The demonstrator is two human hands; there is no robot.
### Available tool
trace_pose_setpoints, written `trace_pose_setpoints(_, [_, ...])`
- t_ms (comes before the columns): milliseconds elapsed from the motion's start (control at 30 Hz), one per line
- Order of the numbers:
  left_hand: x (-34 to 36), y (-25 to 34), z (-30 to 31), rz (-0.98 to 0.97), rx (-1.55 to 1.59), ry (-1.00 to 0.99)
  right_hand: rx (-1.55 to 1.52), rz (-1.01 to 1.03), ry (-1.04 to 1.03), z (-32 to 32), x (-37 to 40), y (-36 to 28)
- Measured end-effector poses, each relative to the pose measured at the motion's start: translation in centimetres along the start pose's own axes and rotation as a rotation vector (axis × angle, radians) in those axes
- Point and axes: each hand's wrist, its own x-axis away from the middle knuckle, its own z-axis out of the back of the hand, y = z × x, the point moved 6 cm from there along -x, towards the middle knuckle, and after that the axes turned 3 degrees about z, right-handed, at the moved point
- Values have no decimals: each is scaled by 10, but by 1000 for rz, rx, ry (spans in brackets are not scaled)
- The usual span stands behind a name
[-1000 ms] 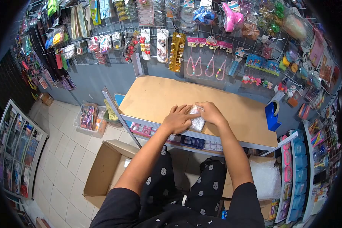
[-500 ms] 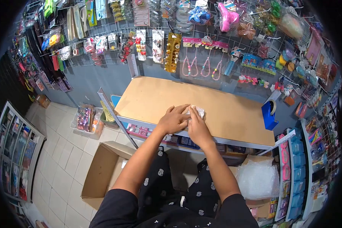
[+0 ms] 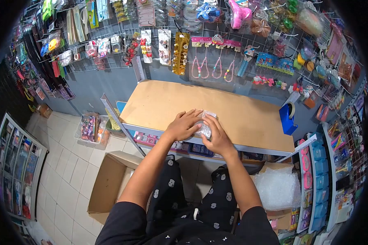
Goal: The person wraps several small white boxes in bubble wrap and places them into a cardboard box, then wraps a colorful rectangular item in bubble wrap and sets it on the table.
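A small bundle in clear bubble wrap [image 3: 205,129] lies near the front edge of the wooden shelf top [image 3: 163,98]. Flat against its left side rests my left hand [image 3: 184,125], fingers stretched and somewhat apart. My right hand [image 3: 218,138] curves round the bundle's right side, thumb near the front and fingers over the top. Between the two hands, part of the wrap shows; what is inside it cannot be made out.
A blue tape dispenser [image 3: 289,121] stands at the shelf's right end. Below are an open cardboard box [image 3: 106,183] at left and a bubble wrap stack [image 3: 276,188] at right. Hanging goods cover the wall grid [image 3: 122,65]; a plastic bin [image 3: 95,143] sits on the floor.
My right hand has moved right and opened round the bundle, so more of the wrap shows. My left hand has shifted slightly left. The camera view has moved a little.
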Motion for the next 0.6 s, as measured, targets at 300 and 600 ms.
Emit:
trace_pose_setpoints(300, [2,6,8,3,80,92,-281,-120,-16,19,8,42])
trace_pose_setpoints(600, [3,8,12,41,97,138,-256,-266,141,23,15,47])
